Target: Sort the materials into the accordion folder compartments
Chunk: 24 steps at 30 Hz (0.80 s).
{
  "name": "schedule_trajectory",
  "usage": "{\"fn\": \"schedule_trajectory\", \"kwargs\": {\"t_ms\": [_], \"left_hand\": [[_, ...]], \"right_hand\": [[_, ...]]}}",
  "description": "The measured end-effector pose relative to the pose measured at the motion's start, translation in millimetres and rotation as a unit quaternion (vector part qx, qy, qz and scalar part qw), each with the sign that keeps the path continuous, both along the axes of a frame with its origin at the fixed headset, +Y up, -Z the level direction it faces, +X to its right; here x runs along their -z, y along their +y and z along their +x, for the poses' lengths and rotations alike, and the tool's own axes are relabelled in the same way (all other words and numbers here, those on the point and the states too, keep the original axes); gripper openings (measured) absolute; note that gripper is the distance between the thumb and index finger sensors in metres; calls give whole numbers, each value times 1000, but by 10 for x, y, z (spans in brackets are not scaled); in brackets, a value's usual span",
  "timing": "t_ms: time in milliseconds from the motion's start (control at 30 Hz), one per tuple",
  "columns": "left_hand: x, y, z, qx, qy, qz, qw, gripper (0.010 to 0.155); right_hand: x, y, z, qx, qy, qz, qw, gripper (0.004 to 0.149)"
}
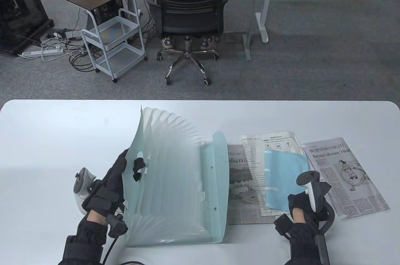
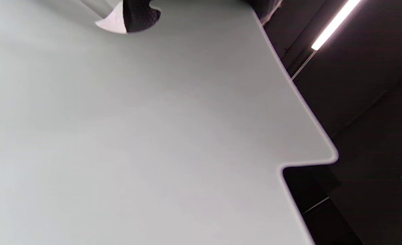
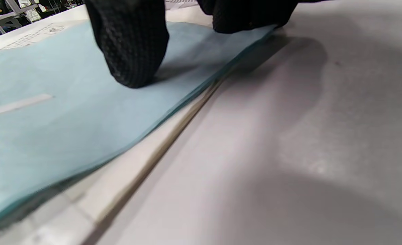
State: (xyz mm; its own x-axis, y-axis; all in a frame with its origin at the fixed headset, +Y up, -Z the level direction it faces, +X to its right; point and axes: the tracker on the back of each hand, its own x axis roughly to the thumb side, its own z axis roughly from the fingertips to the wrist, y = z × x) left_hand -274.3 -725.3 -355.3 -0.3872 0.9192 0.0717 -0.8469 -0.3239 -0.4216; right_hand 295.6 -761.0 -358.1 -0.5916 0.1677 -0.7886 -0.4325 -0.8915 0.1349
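A translucent pale-green plastic accordion folder [image 1: 175,183] lies on the white table [image 1: 47,140] left of centre, its pleated pockets fanned open and its front flap [image 1: 217,180] folded out to the right. The left hand [image 1: 107,183] in a black sensor glove grips the folder's raised left panel: the fingers curl over its edge, and dark fingertips [image 1: 137,168] show through the plastic on the inner side. In the left wrist view little more than the panel's pale surface and one fingertip at the top edge can be seen. To the right of the folder lies a spread of papers: a newspaper page with a landscape photo [image 1: 243,183], partly under the flap; a white printed sheet [image 1: 275,146] over it; a light-blue sheet of paper [image 1: 282,180] on top; and, farthest right, a second newspaper page with a cartoon figure [image 1: 347,177]. The right hand [image 1: 304,205] rests at the blue sheet's near right corner; the right wrist view shows its fingertips [image 3: 133,51] pressing down on the blue paper, the sheet flat on the pile, not pinched.
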Motion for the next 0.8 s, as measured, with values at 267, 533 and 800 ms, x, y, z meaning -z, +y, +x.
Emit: {"fn": "schedule_trajectory", "kwargs": {"t_ms": [267,533,800], "left_hand": [[2,-5,3,1,0,0,1000,72],[2,-9,7,-1,-1,-1,1000,71],[5,-16,16,-1,-3,-2,1000,71]], "right_hand": [[52,-3,26,26,-15,-32,999,86],[57,20,9,7,-13,-57,998,90],[53,12,125,39,-28,-48,998,92]]}}
